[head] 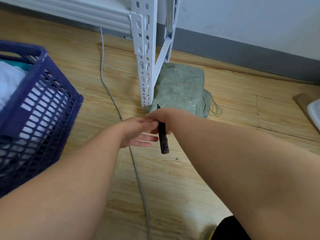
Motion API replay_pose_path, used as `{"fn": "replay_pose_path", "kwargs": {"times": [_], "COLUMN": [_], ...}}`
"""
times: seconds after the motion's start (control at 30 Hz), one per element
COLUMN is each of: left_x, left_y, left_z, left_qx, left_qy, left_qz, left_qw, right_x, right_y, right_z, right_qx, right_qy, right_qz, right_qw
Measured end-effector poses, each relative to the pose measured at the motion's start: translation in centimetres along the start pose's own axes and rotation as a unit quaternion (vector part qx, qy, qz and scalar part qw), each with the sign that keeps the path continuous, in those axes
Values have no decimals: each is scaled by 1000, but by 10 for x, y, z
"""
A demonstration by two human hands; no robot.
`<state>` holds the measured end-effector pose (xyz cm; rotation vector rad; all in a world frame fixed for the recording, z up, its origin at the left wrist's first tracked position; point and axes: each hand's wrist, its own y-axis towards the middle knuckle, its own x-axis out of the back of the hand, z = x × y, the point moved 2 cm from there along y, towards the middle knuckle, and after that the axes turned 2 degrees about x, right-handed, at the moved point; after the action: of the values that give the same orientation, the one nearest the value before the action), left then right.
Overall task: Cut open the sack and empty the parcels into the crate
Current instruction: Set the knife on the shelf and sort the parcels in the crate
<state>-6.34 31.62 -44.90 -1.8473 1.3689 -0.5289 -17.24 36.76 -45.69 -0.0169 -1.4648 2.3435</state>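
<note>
Head view, looking down at a wood-pattern floor (173, 179). Both forearms reach forward and meet near centre frame.

Right hand (166, 118): fingers are curled round a black cutter (163, 139) whose handle end hangs down toward the camera; a short dark tip shows above the knuckles. The fingertips themselves are turned away and hidden, and whether a blade is out cannot be made out.

Left hand (136, 131): fingers straight and relaxed, holding nothing, their tips just beside the cutter and the right hand — contact cannot be confirmed.

Green woven sack (180, 89): lies folded flat on the floor directly beyond the hands, against the foot of a white slotted rack upright (144, 54). Its near edge is covered by the right hand; loose threads trail from its right corner. Contents not visible.

Blue slatted crate (39, 108): at left, cut off by the frame edge, with white parcels (8, 84) showing inside and through the slats — their number cannot be told.

A grey cable (117, 111) runs along the floor between crate and rack foot, passing under the left hand. Bare floor lies to the right of the sack, up to a white object (315, 111) clipped by the right edge. A grey skirting and pale wall close off the far side.
</note>
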Motion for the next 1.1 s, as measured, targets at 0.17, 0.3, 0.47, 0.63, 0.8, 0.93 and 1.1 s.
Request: {"fn": "replay_pose_path", "kwargs": {"times": [0.17,0.3,0.47,0.63,0.8,0.93,1.1], "left_x": [38,79,126,152,156,152,155], "left_y": [-40,-79,-119,-159,-192,-193,-176], "left_z": [13,23,-15,-84,-129,-142,-137], "left_qx": [-16,-43,-126,-236,-290,-308,-318], "left_qy": [-26,-74,-125,-157,-189,-184,-40], "left_qz": [-112,-204,-291,-291,-265,-260,-307], "left_qw": [993,975,940,914,900,896,896], "right_x": [-58,-112,-135,-116,-97,-84,-62], "right_y": [-15,-39,-78,-130,-170,-170,-164], "right_z": [38,74,124,181,208,214,230], "right_qx": [32,111,293,425,457,465,427], "right_qy": [23,-48,-126,-109,-126,-174,-216], "right_qz": [47,43,-47,-141,-196,-284,-396], "right_qw": [998,992,946,887,858,820,784]}}
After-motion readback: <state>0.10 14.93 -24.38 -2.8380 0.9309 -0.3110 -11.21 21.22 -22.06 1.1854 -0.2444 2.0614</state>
